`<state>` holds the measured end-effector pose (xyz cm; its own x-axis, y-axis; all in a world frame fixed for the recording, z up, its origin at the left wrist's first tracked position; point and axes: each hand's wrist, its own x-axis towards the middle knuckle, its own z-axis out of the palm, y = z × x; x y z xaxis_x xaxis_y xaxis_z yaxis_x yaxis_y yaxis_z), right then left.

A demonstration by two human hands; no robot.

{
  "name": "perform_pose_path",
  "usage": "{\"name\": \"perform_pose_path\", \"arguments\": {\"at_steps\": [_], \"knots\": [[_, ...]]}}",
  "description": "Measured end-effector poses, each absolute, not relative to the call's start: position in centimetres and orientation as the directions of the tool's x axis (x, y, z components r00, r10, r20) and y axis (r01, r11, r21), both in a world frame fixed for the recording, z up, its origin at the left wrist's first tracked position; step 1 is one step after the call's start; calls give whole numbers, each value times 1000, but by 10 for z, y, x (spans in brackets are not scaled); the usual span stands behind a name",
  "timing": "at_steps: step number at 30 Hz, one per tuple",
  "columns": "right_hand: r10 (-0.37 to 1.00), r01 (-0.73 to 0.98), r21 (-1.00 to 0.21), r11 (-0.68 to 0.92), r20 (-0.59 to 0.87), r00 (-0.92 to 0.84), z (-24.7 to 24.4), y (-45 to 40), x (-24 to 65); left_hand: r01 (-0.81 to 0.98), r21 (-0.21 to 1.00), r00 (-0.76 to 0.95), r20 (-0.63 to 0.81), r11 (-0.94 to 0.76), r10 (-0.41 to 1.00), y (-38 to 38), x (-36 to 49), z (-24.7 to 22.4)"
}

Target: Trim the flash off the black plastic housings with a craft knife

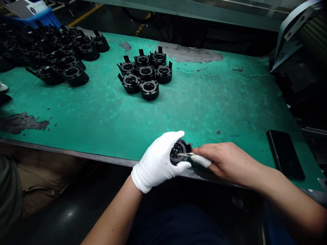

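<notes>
The gloved left hand (157, 160) curls its fingers around a round black part (176, 149) at the near edge of the green table (217, 105). The right hand's (227, 158) fingers pinch a small blade (183, 154), its tip over the part's face. Seven similar parts (146, 72) stand clustered beyond; a phone (285, 154) lies right.

We count seven clustered parts (146, 71) at eleven o'clock; one lone part (175, 149) and one slim tool (184, 154) at five; one phone (285, 154) at three; one blue bin (46, 18), uncountable crowded parts (73, 73) at ten.
</notes>
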<state>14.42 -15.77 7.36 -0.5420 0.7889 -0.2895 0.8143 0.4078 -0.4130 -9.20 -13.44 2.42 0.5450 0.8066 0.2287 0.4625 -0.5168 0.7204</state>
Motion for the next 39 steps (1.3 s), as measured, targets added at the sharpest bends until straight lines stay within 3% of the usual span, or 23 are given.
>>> {"name": "perform_pose_path", "arguments": {"at_steps": [10, 18, 27, 35, 39], "knots": [[782, 790, -494, 363, -298, -547, 70, -158, 144, 453, 729, 556, 219, -513, 802, -134, -93, 25], [740, 779, -485, 398, -332, -585, 76, -152, 145, 472, 717, 554, 212, -514, 805, -134, -92, 25], [662, 701, -581, 414, -337, -670, 86, -134, 145, 461, 718, 563, 218, -522, 797, -134, -93, 24], [715, 744, -554, 374, -338, -612, 74, -145, 148, 448, 726, 553, 234, -522, 800, -134, -92, 23], [717, 782, -475, 405, -366, -594, 75, -149, 147, 454, 719, 559, 230, -527, 796, -134, -92, 24]]}}
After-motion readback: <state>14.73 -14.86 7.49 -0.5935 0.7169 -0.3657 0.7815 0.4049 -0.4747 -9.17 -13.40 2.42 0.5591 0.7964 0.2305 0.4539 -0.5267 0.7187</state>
